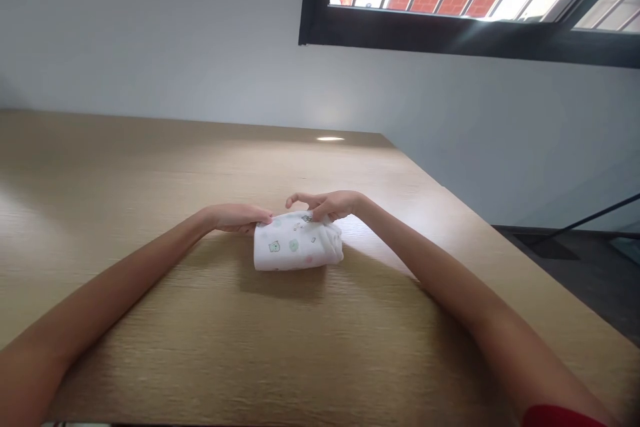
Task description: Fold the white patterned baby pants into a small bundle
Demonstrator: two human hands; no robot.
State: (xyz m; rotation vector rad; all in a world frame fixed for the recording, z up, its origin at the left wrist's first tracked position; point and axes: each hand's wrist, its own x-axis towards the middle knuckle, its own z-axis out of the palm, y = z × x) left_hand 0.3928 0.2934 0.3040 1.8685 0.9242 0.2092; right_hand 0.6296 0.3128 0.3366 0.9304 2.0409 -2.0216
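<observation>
Cloth [295, 250]: white, folded, animal prints; btwn both hands, over mid wood table [200, 347]; from my feed can't tell if it touches down.
L hand [241, 216]: clamped on cloth's upper L corner, thumb on top.
R hand [330, 205]: thumb on upper edge, index raised clear; I can't tell if other fingers grip.
Window [450, 30]: upper R, barred, dark frame.

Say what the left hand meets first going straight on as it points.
The folded white animal-print cloth, its upper-left corner pinched by the left hand; past it, possibly the right hand, though depth is unclear.
</observation>
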